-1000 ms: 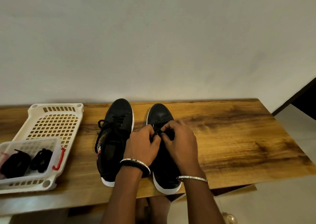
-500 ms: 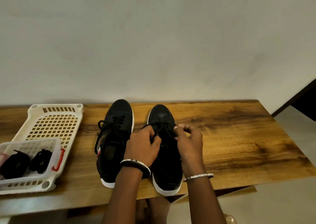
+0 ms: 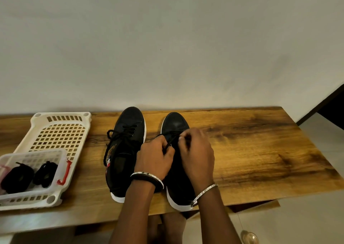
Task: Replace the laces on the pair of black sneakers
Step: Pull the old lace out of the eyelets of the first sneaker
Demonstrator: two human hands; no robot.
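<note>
Nearest me, the left hand (image 3: 155,158) and right hand (image 3: 197,156) met over the right-hand sneaker (image 3: 175,124). Their fingers were curled and pinching its black lace (image 3: 170,143), though the right fingers were blurred. That sneaker stood heel-first at the front edge of the wooden table (image 3: 251,150), just beside the second sneaker (image 3: 126,150), whose lace ends hung loose. Further left, a white tray (image 3: 61,132) carried a small basket (image 3: 37,155) holding two black lace bundles (image 3: 18,176).

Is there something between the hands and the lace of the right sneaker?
Nothing visible. The left hand and the right hand both pinch the lace on the right sneaker. The left sneaker stands beside it, out of the way.
</note>
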